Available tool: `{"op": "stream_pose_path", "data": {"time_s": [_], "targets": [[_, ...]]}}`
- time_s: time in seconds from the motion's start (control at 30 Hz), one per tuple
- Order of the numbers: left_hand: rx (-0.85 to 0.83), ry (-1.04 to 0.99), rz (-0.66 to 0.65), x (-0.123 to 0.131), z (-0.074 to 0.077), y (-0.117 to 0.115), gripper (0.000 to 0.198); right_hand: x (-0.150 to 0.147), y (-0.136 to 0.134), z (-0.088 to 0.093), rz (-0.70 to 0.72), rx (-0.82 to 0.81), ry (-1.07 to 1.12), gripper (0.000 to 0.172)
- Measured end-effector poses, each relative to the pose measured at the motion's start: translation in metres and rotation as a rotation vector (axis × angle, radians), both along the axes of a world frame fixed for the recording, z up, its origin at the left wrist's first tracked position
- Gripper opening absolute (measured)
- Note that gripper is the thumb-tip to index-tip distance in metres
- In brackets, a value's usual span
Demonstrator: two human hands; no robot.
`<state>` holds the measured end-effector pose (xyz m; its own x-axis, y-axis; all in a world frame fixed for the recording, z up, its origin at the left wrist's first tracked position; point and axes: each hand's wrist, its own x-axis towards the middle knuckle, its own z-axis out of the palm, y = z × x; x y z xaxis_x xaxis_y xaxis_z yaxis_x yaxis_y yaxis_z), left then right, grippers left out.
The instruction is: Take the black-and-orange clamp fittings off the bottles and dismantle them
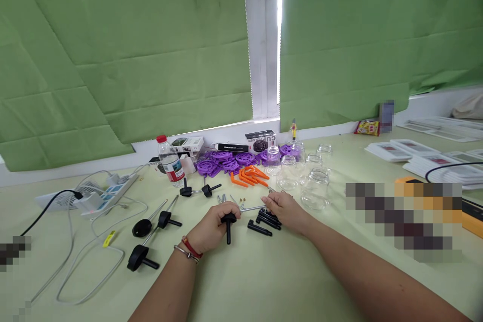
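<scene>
My left hand (217, 224) is closed around a black round knob (228, 218) with a short peg handle pointing down. From that knob a thin metal rod (251, 209) runs right to my right hand (287, 211), whose fingers are pinched at its far end. The fingers partly hide that end. Several black plastic handles (259, 228) lie just below my right hand. Small brass-coloured pieces (242, 199) and metal pins (222, 198) lie behind the rod. Coil springs (270, 189) show beyond my right hand.
Several black knobs with rods (140, 256) lie left. Behind are orange plastic parts (249, 176), purple plastic parts (230, 161), a red-capped bottle (169, 163) and boxes (188, 144). Glass jars (315, 190) stand right. A power strip (113, 195) with cables is far left; white cards (433, 161) lie right.
</scene>
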<state>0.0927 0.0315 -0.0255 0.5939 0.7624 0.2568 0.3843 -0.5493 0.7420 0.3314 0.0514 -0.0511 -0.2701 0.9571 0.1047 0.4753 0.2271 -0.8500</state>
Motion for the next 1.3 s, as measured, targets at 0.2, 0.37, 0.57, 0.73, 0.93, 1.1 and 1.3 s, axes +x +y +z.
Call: {"op": "stream_pose_path", "data": {"time_s": [0.2,0.37,0.57,0.73,0.93,1.1,1.3], "targets": [[0.001,0.0,0.014,-0.0007,-0.0013,0.0007,0.036,0.0041,0.0024,0.002,-0.004,-0.041,0.051,0.046],[-0.002,-0.009,0.036,-0.0018,-0.0019,0.0014,0.039,0.008,0.0027,0.0034,-0.024,-0.004,0.099,0.028],[-0.009,-0.019,0.039,-0.002,-0.0025,0.0011,0.037,0.0077,0.0011,0.0025,0.021,-0.011,0.109,0.013],[-0.015,-0.015,0.041,-0.0016,-0.0018,0.0002,0.038,0.0076,0.0017,0.004,0.016,-0.002,0.057,0.015],[-0.014,-0.016,0.037,-0.0012,-0.0016,0.0001,0.038,0.0064,0.0021,0.0005,0.028,-0.021,0.045,0.027],[-0.014,-0.009,0.037,-0.0008,-0.0006,0.0002,0.037,0.0046,0.0011,0.0006,0.034,-0.033,0.047,0.032],[-0.014,-0.02,0.038,-0.0016,-0.0019,0.0015,0.037,0.0062,0.0017,0.0021,0.029,-0.023,0.051,0.034]]}}
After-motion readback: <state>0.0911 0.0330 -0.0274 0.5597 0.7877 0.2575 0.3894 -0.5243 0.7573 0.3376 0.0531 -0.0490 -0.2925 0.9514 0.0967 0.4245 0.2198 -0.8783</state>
